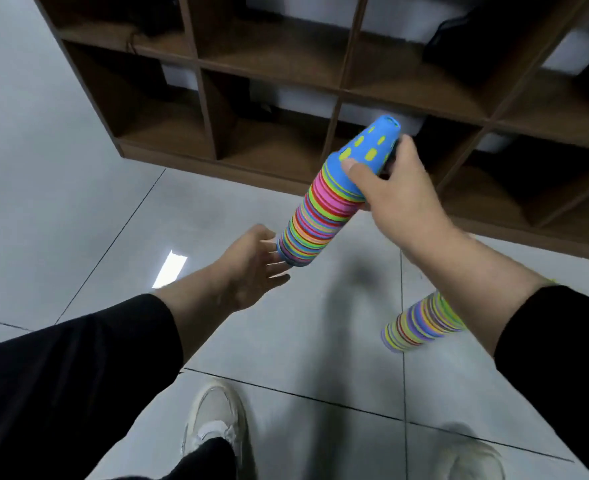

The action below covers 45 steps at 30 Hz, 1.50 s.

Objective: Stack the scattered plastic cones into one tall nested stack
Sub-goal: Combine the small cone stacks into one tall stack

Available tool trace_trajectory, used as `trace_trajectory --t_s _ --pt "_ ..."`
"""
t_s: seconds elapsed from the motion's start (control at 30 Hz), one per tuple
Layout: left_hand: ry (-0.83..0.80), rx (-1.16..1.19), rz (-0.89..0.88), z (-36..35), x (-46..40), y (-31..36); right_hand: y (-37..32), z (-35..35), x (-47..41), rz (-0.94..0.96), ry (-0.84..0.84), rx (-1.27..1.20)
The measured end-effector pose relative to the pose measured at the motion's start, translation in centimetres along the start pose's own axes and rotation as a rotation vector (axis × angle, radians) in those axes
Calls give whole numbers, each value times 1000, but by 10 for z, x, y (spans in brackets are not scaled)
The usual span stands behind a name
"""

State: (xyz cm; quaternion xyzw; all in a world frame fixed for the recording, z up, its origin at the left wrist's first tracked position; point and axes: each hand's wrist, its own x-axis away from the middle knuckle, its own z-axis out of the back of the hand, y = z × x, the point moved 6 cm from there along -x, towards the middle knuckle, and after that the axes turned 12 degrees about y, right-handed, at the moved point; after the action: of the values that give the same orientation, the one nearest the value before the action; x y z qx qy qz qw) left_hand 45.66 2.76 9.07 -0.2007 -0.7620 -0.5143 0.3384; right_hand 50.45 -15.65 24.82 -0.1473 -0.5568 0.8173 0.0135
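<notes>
Two stacks of nested plastic cones in view, many colours each. Taller stack [324,206] held tilted in the air above the floor [78,202], blue top cone with yellow spots pointing up toward the wooden shelf unit [272,57] at the far edge of the floor. Right hand [390,192] curled round the upper part of this stack, thumb on the blue cone, fingers behind it. Left hand [248,268] spread with straight fingers, fingertips at the wide lower end of the same stack; touching or only just beside, cannot tell because of blur. Second, shorter stack [421,323] lower at the right, partly hidden behind the right forearm; lying on the floor or not, cannot tell. Black sleeves on both arms. Two pale shoes [217,424] on the grey tiles at the near edge.
</notes>
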Motion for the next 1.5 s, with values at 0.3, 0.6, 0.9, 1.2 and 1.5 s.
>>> trace_trajectory --t_s 0.3,0.6,0.9,1.2,1.5 --pt "-116 -235 -85 -156 140 78 -105 182 -30 98 270 -142" --pt "-120 -83 -37 -243 172 -21 -89 245 2 136 279 3" --pt "-21 -288 -124 -249 153 -38 -60 257 12 124 219 23" --pt "-170 -620 -471 -262 133 -82 24 238 23 -36 104 86" --pt "-252 -893 -564 -259 106 -106 38 274 4 -79 50 84"
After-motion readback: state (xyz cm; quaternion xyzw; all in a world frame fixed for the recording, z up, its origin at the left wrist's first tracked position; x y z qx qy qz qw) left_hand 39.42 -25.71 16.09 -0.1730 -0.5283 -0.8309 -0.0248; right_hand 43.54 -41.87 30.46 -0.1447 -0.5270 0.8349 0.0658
